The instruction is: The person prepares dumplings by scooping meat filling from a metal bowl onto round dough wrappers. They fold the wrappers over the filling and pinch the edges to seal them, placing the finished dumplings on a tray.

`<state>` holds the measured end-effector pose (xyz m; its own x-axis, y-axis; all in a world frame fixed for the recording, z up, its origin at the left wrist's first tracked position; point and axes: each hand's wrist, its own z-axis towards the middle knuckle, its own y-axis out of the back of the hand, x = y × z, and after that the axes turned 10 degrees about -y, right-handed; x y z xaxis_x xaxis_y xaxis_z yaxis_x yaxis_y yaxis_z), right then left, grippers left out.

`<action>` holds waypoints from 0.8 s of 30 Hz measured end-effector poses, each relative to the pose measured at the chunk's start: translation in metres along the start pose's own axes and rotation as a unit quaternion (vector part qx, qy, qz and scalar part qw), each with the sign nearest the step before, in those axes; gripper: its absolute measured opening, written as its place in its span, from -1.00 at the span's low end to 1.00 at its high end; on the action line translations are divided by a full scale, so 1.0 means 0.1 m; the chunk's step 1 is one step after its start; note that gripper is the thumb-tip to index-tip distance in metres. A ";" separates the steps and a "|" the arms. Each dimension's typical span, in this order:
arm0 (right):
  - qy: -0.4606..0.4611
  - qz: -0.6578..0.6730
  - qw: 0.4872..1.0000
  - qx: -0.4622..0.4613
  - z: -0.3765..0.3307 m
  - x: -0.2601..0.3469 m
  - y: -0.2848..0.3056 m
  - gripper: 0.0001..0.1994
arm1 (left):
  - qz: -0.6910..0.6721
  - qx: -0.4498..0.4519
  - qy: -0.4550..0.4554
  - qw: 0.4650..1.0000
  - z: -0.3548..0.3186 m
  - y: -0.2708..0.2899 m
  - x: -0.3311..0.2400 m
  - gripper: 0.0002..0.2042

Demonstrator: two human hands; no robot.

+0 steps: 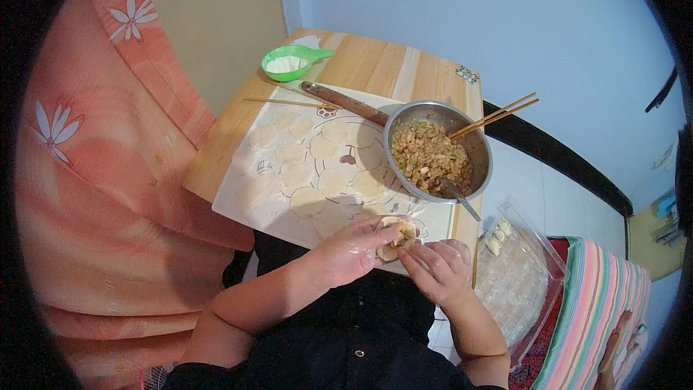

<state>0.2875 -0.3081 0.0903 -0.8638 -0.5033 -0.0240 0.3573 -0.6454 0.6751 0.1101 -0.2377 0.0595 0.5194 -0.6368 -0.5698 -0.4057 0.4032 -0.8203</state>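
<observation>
A round dumpling wrapper (406,227) with filling in its middle is held just over the near edge of the white mat (242,206). My left hand (346,251) cradles it from the left, thumb on the dough. From the right, my right hand (440,267) pinches the wrapper's rim between thumb and fingers. Several flat, floured wrappers (309,201) are spread over the mat. Just beyond my right hand is a metal bowl (486,173) of minced filling (429,155). A spoon (462,200) and chopsticks (498,115) stick out of the bowl.
A rolling pin (346,103) and thin sticks (281,102) lie at the mat's far side. Behind them sits a green scoop (312,53) of flour. To the right, a clear tray (516,296) carries some dumplings (498,237), beside striped cloth (599,303). A curtain (123,209) hangs at left.
</observation>
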 end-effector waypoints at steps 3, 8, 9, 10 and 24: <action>0.013 0.004 1.000 0.005 -0.04 0.01 -0.06 -0.78 | -0.006 -0.015 0.005 1.000 -0.04 0.00 0.02 -0.67; 0.010 0.023 1.000 0.006 -0.08 0.02 -0.11 -0.80 | 0.014 -0.028 0.003 1.000 -0.07 -0.09 0.00 -0.73; 0.019 0.018 1.000 0.009 -0.06 0.01 -0.10 -0.81 | 0.023 -0.020 0.007 0.999 -0.07 -0.05 0.00 -0.70; 0.027 0.013 0.999 0.011 -0.05 0.01 -0.09 -0.81 | 0.033 -0.012 0.011 0.999 -0.07 -0.03 0.01 -0.68; -0.148 0.150 0.978 -0.005 -0.06 0.19 -0.13 -0.73 | 0.075 -0.013 -0.028 0.997 -0.14 -0.06 0.08 -0.69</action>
<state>0.2692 -0.3129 0.0766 -0.7843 -0.4830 0.3892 0.6122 -0.5014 0.6114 0.1066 -0.2543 0.0608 0.4931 -0.5324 -0.6880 -0.5003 0.4734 -0.7250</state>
